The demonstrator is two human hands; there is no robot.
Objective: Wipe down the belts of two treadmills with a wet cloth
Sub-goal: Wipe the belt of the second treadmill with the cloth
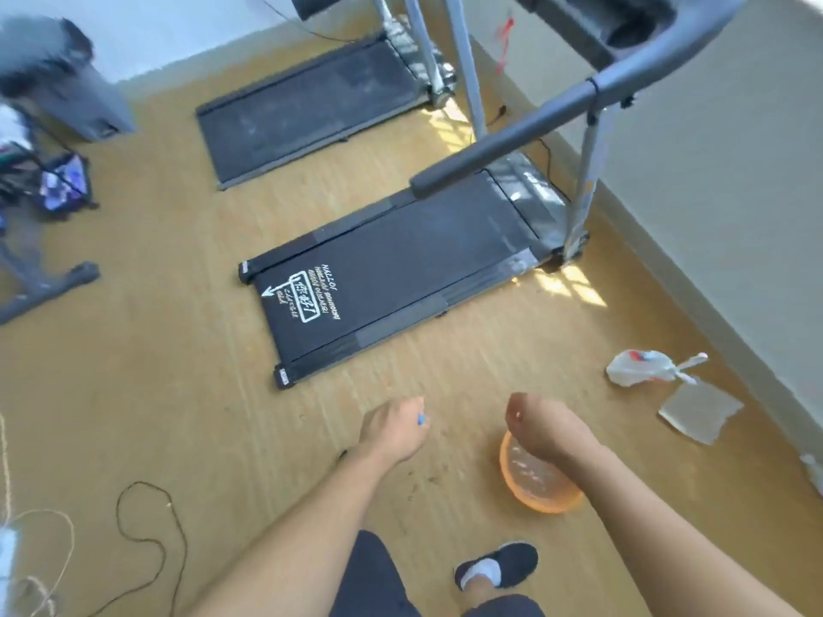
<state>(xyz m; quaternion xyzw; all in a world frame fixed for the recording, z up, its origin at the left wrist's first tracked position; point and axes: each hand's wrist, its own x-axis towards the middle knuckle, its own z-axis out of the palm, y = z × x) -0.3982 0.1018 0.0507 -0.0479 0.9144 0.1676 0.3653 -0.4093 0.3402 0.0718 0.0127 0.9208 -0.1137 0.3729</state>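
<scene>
Two treadmills lie on the wood floor ahead. The near treadmill belt (401,278) is black with white print at its rear end; the far treadmill belt (311,109) looks dusty. My left hand (392,431) hangs over the floor short of the near belt, fingers curled, and a small bit of blue cloth (421,419) shows at its fingertips. My right hand (539,423) is bent down above an orange basin (541,498) of water, its fingers hidden from view.
The near treadmill's grey handrail (534,126) juts out at upper right. A white plastic bag (637,369) and a grey sheet (699,414) lie by the right wall. A black cable (151,541) loops at lower left. An exercise machine's leg (49,287) stands left.
</scene>
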